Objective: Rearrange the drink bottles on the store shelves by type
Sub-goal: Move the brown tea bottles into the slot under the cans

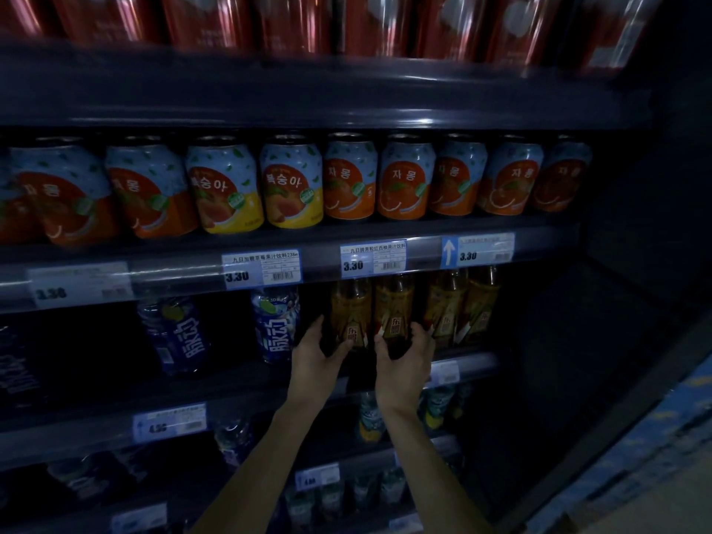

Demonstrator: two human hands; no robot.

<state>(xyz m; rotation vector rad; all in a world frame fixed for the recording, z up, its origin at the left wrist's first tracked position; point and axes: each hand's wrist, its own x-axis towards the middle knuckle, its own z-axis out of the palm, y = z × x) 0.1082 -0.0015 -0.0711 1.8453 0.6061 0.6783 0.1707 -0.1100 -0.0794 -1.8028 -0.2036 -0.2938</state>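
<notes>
Several amber tea bottles with yellow labels stand on the dim middle shelf. My left hand (318, 350) wraps around the leftmost amber bottle (350, 306). My right hand (404, 354) wraps around the second amber bottle (393, 302). Two more amber bottles (462, 302) stand just to the right of my right hand. Left of my left hand are two blue bottles: one upright (275, 321) close to my thumb, another (175, 333) tilted further left.
Above, a row of fruit-juice cans (293, 181) lines the shelf, with white price tags (373, 258) on the shelf edge (173, 277). Red cans fill the top shelf. Lower shelves hold more small bottles (370, 416). Dark cabinet wall closes off the right side.
</notes>
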